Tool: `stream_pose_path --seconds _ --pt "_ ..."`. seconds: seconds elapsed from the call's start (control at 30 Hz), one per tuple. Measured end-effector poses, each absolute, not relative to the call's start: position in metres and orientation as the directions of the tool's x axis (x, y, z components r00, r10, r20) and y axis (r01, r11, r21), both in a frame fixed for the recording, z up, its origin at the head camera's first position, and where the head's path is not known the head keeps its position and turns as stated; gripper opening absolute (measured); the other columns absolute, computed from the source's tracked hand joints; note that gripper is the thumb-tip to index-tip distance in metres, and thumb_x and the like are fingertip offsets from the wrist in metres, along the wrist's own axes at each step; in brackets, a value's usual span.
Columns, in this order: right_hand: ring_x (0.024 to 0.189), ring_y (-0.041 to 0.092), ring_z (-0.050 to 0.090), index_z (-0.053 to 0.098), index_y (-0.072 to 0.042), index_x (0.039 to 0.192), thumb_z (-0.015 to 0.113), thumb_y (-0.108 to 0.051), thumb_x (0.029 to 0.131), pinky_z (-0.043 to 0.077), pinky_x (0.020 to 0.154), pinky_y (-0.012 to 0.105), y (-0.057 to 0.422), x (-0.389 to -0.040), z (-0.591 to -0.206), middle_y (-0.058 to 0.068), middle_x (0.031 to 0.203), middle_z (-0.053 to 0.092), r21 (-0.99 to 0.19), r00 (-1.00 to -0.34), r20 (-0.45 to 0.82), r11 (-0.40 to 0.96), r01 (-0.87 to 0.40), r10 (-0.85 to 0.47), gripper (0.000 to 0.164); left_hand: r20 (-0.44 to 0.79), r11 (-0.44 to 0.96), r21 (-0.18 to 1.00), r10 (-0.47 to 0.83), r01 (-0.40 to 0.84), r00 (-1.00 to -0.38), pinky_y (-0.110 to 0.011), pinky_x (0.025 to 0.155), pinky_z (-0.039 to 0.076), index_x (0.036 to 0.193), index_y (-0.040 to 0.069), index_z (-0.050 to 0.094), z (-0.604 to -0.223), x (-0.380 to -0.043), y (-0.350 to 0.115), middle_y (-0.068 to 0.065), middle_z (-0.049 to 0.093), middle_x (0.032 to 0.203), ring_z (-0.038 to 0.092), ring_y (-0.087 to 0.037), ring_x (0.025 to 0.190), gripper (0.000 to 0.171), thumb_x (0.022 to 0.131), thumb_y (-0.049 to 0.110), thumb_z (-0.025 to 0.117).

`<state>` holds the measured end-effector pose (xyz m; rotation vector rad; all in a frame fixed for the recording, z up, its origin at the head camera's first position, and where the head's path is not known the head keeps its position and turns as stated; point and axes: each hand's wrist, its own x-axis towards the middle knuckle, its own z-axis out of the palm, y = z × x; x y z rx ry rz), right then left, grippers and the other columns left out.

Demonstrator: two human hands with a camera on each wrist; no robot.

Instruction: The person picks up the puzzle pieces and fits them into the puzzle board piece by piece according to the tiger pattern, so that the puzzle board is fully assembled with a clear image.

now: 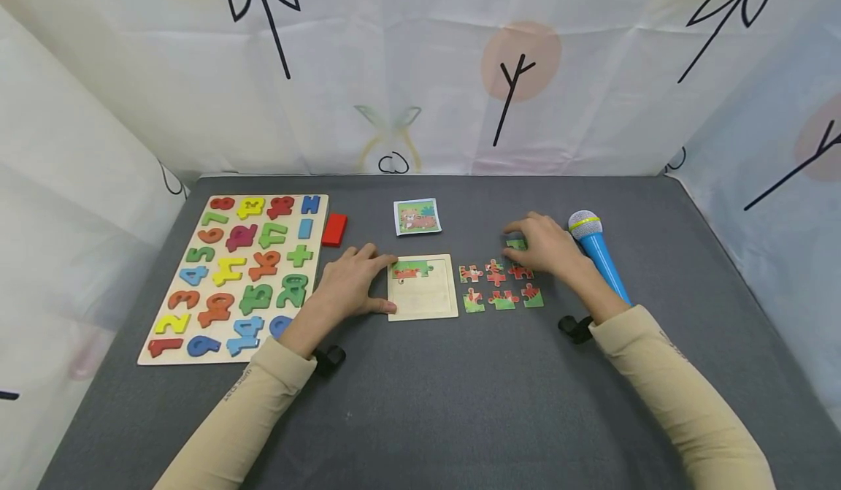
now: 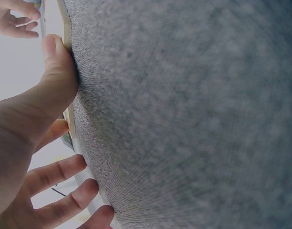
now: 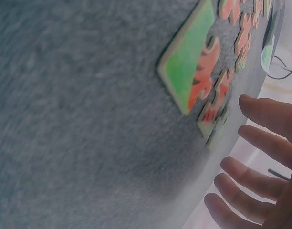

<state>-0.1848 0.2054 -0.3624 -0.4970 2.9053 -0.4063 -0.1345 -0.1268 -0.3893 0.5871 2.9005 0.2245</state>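
Note:
A shallow wooden puzzle tray (image 1: pixel 423 301) lies in the middle of the grey table, with joined green-and-red pieces (image 1: pixel 410 269) along its upper left. My left hand (image 1: pixel 351 282) rests at the tray's left side, thumb and index finger spread to touch its edge; the left wrist view shows the thumb (image 2: pixel 57 62) against the rim. To the tray's right, several loose jigsaw pieces (image 1: pixel 504 301) lie in rows. Over their upper right hovers my right hand (image 1: pixel 548 245), fingers apart around a green piece (image 1: pixel 517 244). The right wrist view shows these fingers (image 3: pixel 267 143) holding nothing.
A picture card (image 1: pixel 417 217) lies behind the tray. To the left is a large board of coloured numbers (image 1: pixel 223 256), with a red block (image 1: pixel 334 230) beside its upper right edge. A blue toy microphone (image 1: pixel 601 256) lies by my right forearm. White printed cloth (image 1: pixel 427 59) surrounds the table.

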Motion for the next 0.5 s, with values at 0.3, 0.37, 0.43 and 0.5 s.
stream_pose_path --seconds 0.3,0.37,0.43,0.5 --pt "0.11 0.038 0.062 0.07 -0.003 0.128 0.073 -0.022 0.094 0.052 0.086 0.055 0.2121 -0.185 -0.3679 0.024 0.124 0.066 -0.287 -0.928 -0.12 0.907 -0.307 -0.352 0.039 -0.136 0.91 0.179 0.399 0.373 -0.907 -0.047 0.077 0.056 0.147 0.021 0.056 -0.3899 -0.1348 -0.1273 -0.014 0.059 0.133 0.058 -0.031 0.107 0.087 0.074 0.059 0.085" --pt "0.109 0.037 0.062 0.07 -0.002 0.128 0.072 -0.021 0.095 0.052 0.086 0.054 0.2123 -0.1858 -0.3694 0.024 0.122 0.067 -0.294 -0.926 -0.129 0.905 -0.307 -0.356 0.038 -0.136 0.91 0.179 0.399 0.373 -0.907 -0.048 0.077 0.056 0.147 0.021 0.056 -0.39 -0.1348 -0.1273 -0.014 0.059 0.133 0.058 -0.031 0.107 0.087 0.074 0.059 0.085" --pt "0.107 0.036 0.062 0.07 -0.002 0.127 0.072 -0.02 0.095 0.052 0.085 0.053 0.2123 -0.1864 -0.3706 0.024 0.122 0.067 -0.299 -0.924 -0.135 0.904 -0.307 -0.358 0.037 -0.135 0.91 0.179 0.399 0.374 -0.907 -0.048 0.077 0.056 0.147 0.021 0.056 -0.39 -0.1347 -0.1273 -0.014 0.059 0.133 0.058 -0.032 0.107 0.087 0.074 0.059 0.085" --pt "0.106 0.036 0.063 0.071 -0.002 0.126 0.071 -0.02 0.095 0.052 0.084 0.053 0.2121 -0.1865 -0.3712 0.024 0.122 0.067 -0.302 -0.923 -0.137 0.903 -0.306 -0.358 0.035 -0.134 0.91 0.179 0.4 0.375 -0.907 -0.047 0.077 0.056 0.147 0.021 0.056 -0.3899 -0.1344 -0.1274 -0.014 0.059 0.132 0.058 -0.031 0.107 0.087 0.074 0.059 0.085"
